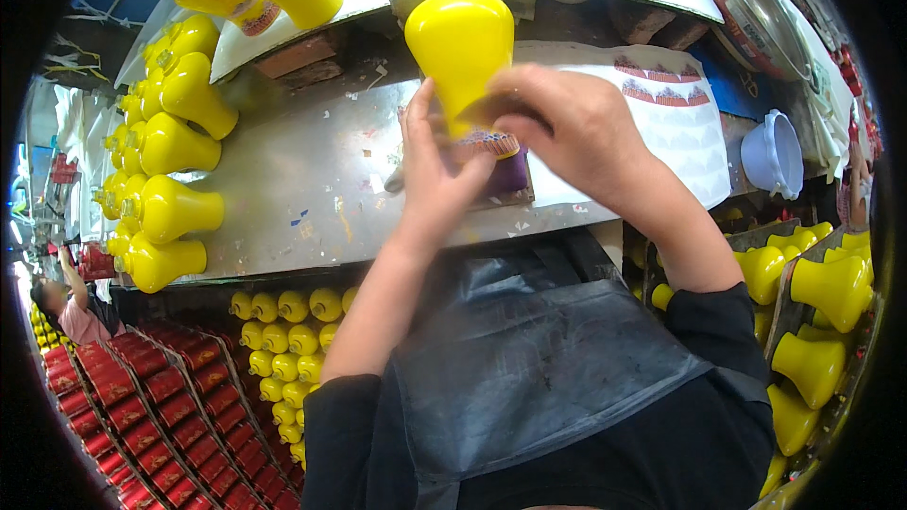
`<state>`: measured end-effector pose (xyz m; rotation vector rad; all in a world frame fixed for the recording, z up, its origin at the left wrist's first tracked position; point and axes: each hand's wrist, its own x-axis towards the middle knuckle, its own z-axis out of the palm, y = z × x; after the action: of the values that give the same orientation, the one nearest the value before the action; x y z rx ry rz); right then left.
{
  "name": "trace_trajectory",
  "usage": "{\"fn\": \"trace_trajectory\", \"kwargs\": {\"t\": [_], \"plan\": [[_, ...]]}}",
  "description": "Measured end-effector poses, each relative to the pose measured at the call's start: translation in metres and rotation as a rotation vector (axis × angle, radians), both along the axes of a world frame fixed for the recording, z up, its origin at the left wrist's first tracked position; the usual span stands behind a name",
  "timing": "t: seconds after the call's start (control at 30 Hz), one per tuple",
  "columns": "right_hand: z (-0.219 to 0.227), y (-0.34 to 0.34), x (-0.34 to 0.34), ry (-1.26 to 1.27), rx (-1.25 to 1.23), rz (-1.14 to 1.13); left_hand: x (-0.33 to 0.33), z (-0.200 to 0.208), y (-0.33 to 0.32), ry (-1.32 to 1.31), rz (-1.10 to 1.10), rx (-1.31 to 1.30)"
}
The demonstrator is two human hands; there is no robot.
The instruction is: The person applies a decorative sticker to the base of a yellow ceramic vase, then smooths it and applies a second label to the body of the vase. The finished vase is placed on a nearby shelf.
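Observation:
A glossy yellow bottle (pixel 460 33) lies on the worktable in front of me, its neck pointing away and its narrow waist toward me. My left hand (pixel 439 165) holds the lower part, fingers along the left side and thumb near the base. A patterned decal strip (pixel 491 144) with a scalloped edge shows at the base, beside that thumb. My right hand (pixel 572 127) is curled at the bottle's right side, blurred, fingers bent together; whatever is in them is hidden. Just under the base is a purple block or pad (pixel 510 175).
Yellow bottles (pixel 175 146) line the table's left end, with more (pixel 274 0) at the back left. A printed decal sheet (pixel 661 132) lies to the right, near a pale blue bucket (pixel 773 156). Racked bottles (pixel 817 359) and stacked red boxes (pixel 161 406) flank me; another person (pixel 80 312) is far left.

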<state>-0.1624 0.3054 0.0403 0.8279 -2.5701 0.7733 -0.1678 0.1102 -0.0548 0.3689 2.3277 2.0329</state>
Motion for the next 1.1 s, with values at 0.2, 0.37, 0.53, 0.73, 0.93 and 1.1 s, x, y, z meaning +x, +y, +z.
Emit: {"fn": "trace_trajectory", "kwargs": {"t": [0.2,0.37,0.53,0.73,0.93,1.1], "plan": [[0.009,-0.017,-0.005,0.225,0.176,-0.023,0.000,-0.008,0.001,-0.032,-0.021,0.097],[0.000,-0.007,-0.004,0.089,0.126,0.053,0.000,-0.007,-0.002,0.204,-0.020,-0.082],[-0.013,0.012,0.006,0.136,0.025,-0.031,0.003,-0.005,0.004,0.263,0.085,-0.218],[-0.029,0.015,0.014,0.133,-0.040,-0.275,0.000,-0.010,-0.006,0.203,0.018,-0.204],[-0.034,0.014,0.011,0.162,-0.107,-0.153,0.004,-0.006,0.002,0.309,0.083,-0.308],[-0.035,0.013,0.014,0.186,-0.172,-0.146,0.001,0.001,0.003,0.316,0.109,-0.341]]}}
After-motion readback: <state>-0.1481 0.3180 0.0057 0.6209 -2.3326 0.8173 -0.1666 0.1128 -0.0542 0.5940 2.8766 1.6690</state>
